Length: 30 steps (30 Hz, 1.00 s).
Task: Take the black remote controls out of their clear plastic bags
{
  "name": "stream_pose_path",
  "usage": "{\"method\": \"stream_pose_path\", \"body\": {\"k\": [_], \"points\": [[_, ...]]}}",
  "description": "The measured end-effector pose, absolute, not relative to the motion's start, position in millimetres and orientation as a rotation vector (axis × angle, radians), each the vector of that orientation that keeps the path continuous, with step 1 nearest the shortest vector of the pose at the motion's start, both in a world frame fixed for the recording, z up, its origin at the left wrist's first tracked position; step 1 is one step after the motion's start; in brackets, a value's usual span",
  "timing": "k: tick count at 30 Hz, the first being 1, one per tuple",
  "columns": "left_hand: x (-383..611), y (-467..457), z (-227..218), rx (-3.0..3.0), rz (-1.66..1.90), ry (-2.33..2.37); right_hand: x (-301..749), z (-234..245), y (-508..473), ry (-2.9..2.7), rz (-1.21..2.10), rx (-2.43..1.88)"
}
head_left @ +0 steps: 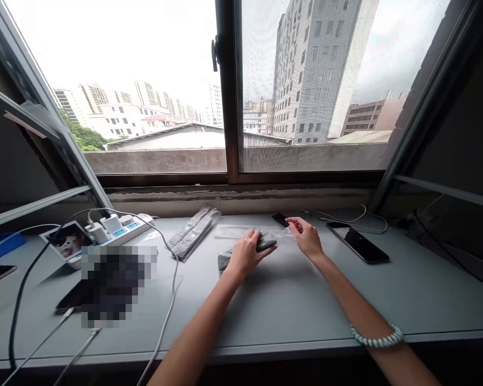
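My left hand (244,253) is closed over a dark grey oblong item (265,244) lying on the grey table (290,300), pressing it down near its middle. My right hand (307,236) pinches the edge of a clear plastic bag (284,233) at the item's far end. More clear plastic (231,231) lies flat just behind my left hand. A small black object (280,219) sits on the table beyond my right fingers. On my right wrist is a pale coiled band (380,338).
Two bagged grey strips (193,234) lie to the left. A white power strip (118,229) with chargers and cables stands at the left, beside a photo card (67,240). A black phone (358,242) with a cable lies at the right. A window fills the back.
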<state>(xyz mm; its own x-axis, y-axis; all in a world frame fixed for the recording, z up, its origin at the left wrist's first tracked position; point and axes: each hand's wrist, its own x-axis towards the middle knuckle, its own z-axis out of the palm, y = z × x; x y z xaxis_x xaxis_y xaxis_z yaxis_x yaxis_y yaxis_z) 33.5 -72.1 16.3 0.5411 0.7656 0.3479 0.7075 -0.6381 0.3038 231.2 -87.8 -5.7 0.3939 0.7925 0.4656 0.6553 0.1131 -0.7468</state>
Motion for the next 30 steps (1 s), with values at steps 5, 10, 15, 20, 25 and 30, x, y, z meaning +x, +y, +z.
{"method": "stream_pose_path", "body": {"k": [5,10,15,20,25,30], "points": [[27.8,-66.8,22.0,2.588,0.797,1.346,235.0,-10.0,-85.8,-1.290,0.211,-1.590],[25.8,-67.9,23.8,2.560,0.852,1.364,236.2,-9.5,-89.7,-1.333,0.341,-1.549],[28.7,-68.0,20.6,2.596,0.822,1.387,231.7,-7.1,-88.6,-1.326,0.521,-1.460],[28.1,-62.9,14.8,2.604,0.836,1.428,226.7,-6.5,-84.9,-1.279,0.575,-1.387],[25.0,-60.3,11.7,2.630,0.806,1.398,225.1,-4.8,-87.3,-1.277,0.616,-1.403],[23.1,-60.4,10.2,2.636,0.834,1.400,220.8,-0.9,-90.7,-1.330,0.651,-1.420]]}}
